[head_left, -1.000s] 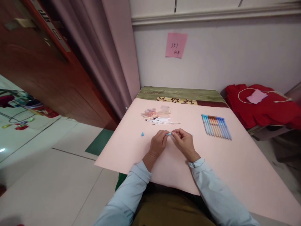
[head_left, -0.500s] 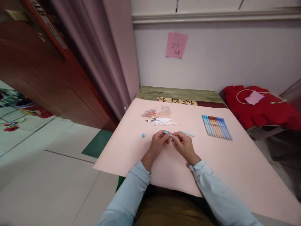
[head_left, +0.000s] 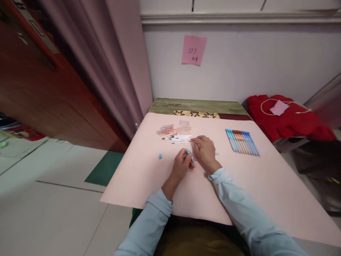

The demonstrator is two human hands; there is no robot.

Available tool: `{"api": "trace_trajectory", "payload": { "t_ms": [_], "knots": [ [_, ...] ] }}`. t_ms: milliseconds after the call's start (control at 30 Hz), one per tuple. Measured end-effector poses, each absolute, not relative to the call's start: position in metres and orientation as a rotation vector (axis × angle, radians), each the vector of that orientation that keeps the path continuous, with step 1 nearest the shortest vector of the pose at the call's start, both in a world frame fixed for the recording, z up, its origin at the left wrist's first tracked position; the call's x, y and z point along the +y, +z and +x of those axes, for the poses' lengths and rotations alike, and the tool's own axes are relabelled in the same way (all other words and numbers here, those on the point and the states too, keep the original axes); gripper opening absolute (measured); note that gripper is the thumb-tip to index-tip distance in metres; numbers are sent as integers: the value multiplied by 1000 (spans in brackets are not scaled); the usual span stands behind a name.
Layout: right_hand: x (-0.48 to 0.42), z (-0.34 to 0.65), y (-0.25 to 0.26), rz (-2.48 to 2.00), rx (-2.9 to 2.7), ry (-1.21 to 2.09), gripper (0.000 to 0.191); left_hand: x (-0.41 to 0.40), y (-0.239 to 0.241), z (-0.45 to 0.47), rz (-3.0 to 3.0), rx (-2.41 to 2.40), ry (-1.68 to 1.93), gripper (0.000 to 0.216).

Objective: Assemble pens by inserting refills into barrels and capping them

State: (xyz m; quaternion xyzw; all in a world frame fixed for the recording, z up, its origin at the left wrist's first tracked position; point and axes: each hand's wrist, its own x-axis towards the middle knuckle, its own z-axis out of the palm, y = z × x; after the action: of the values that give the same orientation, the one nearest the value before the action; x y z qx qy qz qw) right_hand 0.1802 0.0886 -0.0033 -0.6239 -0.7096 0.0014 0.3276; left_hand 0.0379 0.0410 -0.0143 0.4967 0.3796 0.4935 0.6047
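Note:
My left hand (head_left: 182,164) is closed on a small light-blue pen part (head_left: 189,153) above the pink sheet (head_left: 239,185). My right hand (head_left: 204,151) reaches forward to the pile of thin white refills (head_left: 178,138), its fingers curled at the pile's right end. What those fingers hold is hidden. Beyond the refills lies a heap of clear and orange small parts (head_left: 173,128). A tiny blue cap (head_left: 160,156) lies alone to the left of my hands.
A row of several blue and orange pens (head_left: 242,142) lies at the right of the sheet. Red cloth with a white cord (head_left: 285,119) sits on a seat to the right. A pink note (head_left: 194,50) hangs on the wall. Curtain and wooden door stand left.
My right hand has let go of the blue part and moved forward to the refill pile. My left hand keeps the part. The view has shifted slightly right.

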Motion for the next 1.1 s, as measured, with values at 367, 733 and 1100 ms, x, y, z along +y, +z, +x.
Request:
{"api": "trace_trajectory", "payload": {
  "t_ms": [367, 733, 1100],
  "knots": [
    [100, 174, -14, -1634, -2109, 27, 25, 43, -11, 40, 1157, 877, 1101, 32],
    [98, 219, 2, -1704, -1736, -48, 23, 50, -6, 36, 815, 829, 1246, 30],
    [90, 246, 20, -1761, -1979, 312, 11, 61, -1, 18, 288, 603, 1351, 26]
  ]
}}
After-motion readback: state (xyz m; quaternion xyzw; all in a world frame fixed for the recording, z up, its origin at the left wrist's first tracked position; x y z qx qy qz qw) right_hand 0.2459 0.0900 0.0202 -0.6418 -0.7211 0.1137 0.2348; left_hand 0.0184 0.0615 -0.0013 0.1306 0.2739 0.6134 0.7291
